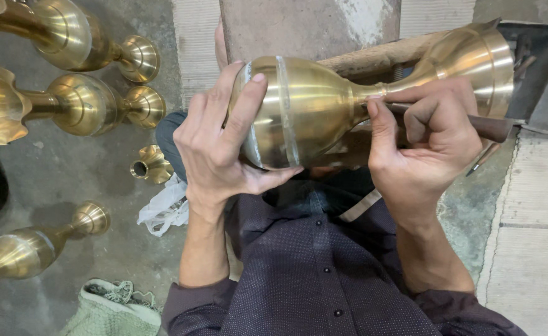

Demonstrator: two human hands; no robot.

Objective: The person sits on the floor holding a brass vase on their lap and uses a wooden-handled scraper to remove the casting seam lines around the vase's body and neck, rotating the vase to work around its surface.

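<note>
- At frame centre, the left hand (215, 146) is clamped around the brass vase (305, 112).
- The right hand (426, 140) grips a wooden-handled tool (488, 129) against its neck.

Concrete floor (68, 180), brass vases (78, 102), white rag (165, 208)

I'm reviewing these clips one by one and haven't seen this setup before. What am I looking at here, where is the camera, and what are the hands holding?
There is one picture, from a camera on the person's head, looking down at their own lap and hands. The left hand grips the rounded body of a brass vase lying sideways. The right hand holds a dark-handled tool against the vase's narrow neck. On the grey floor to the left lie more brass vases, a small brass piece, a white rag and a green cloth.
</note>
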